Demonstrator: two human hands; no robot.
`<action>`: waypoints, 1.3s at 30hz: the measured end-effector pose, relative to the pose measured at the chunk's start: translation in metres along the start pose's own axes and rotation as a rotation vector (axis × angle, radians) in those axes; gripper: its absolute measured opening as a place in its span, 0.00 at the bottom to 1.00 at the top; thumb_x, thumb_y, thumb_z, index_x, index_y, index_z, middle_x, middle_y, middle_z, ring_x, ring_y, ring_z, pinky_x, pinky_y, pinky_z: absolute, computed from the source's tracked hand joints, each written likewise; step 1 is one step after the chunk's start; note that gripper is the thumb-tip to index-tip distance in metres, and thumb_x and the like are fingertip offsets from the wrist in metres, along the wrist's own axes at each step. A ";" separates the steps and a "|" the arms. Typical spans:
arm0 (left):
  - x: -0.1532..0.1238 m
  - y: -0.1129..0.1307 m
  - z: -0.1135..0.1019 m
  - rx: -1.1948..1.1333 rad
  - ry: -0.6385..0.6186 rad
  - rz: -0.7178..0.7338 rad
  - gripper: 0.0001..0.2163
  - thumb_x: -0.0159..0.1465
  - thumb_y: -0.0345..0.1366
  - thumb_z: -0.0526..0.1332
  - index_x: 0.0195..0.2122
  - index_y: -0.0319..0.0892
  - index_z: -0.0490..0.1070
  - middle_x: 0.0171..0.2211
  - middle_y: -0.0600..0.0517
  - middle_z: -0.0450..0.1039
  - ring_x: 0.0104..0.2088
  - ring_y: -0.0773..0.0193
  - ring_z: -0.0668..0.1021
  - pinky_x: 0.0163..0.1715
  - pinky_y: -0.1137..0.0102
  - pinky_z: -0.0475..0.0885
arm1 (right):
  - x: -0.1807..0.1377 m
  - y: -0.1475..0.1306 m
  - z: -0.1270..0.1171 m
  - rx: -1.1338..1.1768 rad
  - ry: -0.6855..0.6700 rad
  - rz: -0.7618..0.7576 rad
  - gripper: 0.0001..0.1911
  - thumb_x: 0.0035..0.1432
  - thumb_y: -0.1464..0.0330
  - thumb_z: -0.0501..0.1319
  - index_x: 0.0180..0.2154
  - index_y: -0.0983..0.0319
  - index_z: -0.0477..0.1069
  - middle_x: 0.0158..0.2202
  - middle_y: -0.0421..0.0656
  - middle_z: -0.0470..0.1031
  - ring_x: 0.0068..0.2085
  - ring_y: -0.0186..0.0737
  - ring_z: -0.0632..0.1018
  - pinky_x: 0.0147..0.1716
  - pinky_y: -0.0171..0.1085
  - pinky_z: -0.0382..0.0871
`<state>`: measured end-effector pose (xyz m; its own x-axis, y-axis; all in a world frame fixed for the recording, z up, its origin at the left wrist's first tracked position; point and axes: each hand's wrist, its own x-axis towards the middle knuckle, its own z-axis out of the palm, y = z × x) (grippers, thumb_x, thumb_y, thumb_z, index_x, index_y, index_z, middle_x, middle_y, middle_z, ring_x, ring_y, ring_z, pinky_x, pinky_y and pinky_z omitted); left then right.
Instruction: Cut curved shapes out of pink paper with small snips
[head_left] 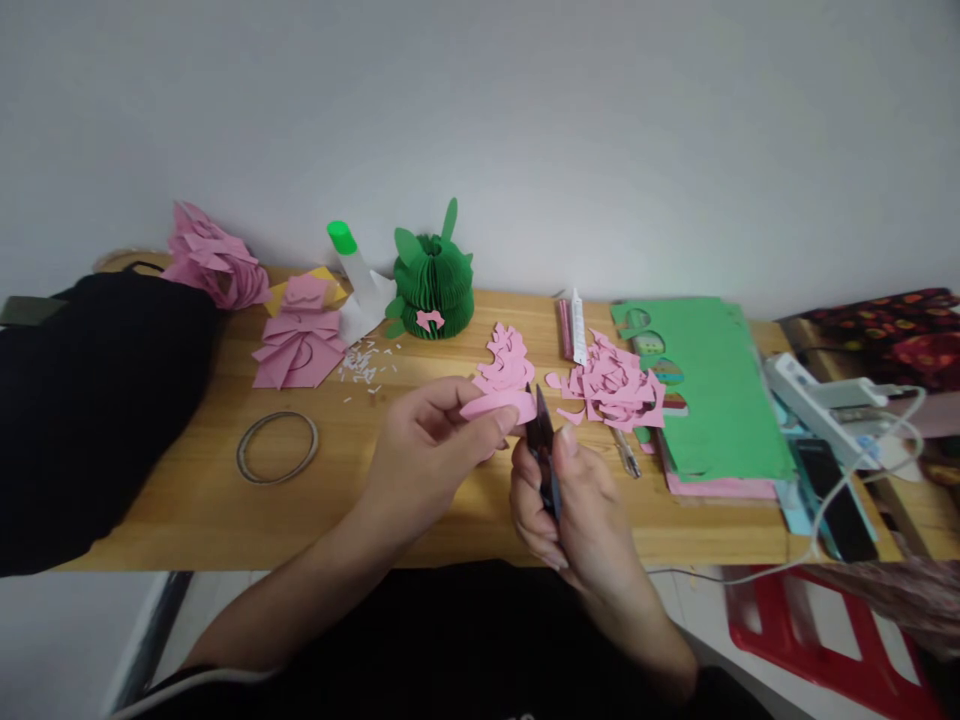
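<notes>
Pink paper, a narrow curved piece [486,402], is what I see pinched between the thumb and fingers of the left hand [421,440], above the middle of the table. The right hand [581,500] is curled round the handles of dark scissors [543,440], their tips parted at the piece's right end; from my remote view I can't quite tell whether the blades touch the paper.

Just beyond the fingers I have a group of pink cutouts [506,350], with a looser pile of pink scraps [619,385] to its right. Behind that pile lies a white tube [577,330], and further right a green sheet [720,390] with cut-away edges.

Behind and left stands a pleated green paper figure [435,285], white snippets [362,365] near it. Nearer me, a tape-like ring [277,448] lies flat on the wooden table [337,530].
</notes>
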<state>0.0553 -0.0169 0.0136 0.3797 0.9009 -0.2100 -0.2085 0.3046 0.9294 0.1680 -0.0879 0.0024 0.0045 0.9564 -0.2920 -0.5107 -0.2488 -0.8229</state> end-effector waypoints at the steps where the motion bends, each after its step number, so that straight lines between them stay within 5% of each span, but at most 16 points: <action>1: 0.000 0.000 0.000 -0.002 -0.002 0.000 0.07 0.52 0.33 0.68 0.22 0.40 0.71 0.21 0.56 0.72 0.23 0.69 0.72 0.27 0.72 0.69 | 0.000 0.000 0.000 0.003 0.001 0.001 0.25 0.61 0.46 0.54 0.26 0.59 0.61 0.11 0.28 0.52 0.10 0.23 0.48 0.07 0.23 0.43; 39: 0.003 0.003 -0.002 -0.090 -0.072 0.042 0.04 0.54 0.32 0.68 0.27 0.40 0.75 0.23 0.55 0.77 0.24 0.69 0.77 0.25 0.75 0.71 | -0.006 0.000 -0.004 0.014 -0.033 -0.039 0.23 0.64 0.50 0.54 0.27 0.60 0.62 0.13 0.28 0.52 0.12 0.23 0.49 0.09 0.23 0.43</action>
<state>0.0543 -0.0124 0.0157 0.4321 0.8899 -0.1462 -0.3043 0.2965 0.9053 0.1717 -0.0945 0.0026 -0.0033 0.9698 -0.2437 -0.5225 -0.2095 -0.8265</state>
